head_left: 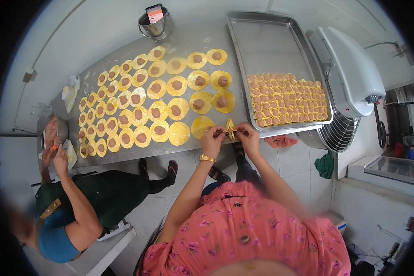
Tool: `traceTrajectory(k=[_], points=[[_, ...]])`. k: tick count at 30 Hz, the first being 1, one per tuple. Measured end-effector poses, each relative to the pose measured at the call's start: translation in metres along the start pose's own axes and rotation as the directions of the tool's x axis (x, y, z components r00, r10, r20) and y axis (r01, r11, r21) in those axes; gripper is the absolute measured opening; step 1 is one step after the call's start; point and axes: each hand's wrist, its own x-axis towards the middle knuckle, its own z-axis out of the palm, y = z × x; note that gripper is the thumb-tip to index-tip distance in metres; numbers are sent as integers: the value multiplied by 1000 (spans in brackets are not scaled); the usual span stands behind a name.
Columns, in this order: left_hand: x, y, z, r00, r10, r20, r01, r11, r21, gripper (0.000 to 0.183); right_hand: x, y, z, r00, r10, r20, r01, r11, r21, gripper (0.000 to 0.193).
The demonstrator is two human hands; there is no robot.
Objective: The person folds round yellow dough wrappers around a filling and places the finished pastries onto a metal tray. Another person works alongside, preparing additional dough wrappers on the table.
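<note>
Just past the table's near edge, I pinch a yellow dumpling wrapper (230, 129), its sides drawn up into folds. My left hand (213, 140) closes on its left side, and my right hand (248, 138) grips the opposite side. Whether filling sits inside the folds is hard to see. Close beyond my left hand lies a flat, bare wrapper (200, 126). Rows of round yellow wrappers, most with a lump of pinkish meat filling (175, 110), spread leftward. On my right, a metal tray (272, 39) holds tightly packed open-topped dumplings (287, 99) in its nearer half.
A co-worker (73, 221) at the left holds an orange-handled tool over a bowl of meat filling (52, 133). A metal bucket (154, 30) with a phone stands at the back. The white mixer (352, 69) with a wire guard borders the tray's right.
</note>
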Motion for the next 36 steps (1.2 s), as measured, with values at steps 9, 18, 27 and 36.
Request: traceTrajectory(k=[9,18,27,36], points=[[-10,2,1,993,-79,85,97,965,-245,16,-13,-21,-6,992,46,117,-85,933,349,25],[-15,17,-13,996,-34,85,34,999,-5,17,-1,-12,-9,993,-96,66,107,974,-200,28],[-9,13,-1,940,309,144,-339,805,486,15,8,-31,-14,920,-235,312,347,860,-373,28],[-3,24,-5,983,109,151,-162,899,406,30,16,-36,-10,902,-235,362,401,766,-502,20]])
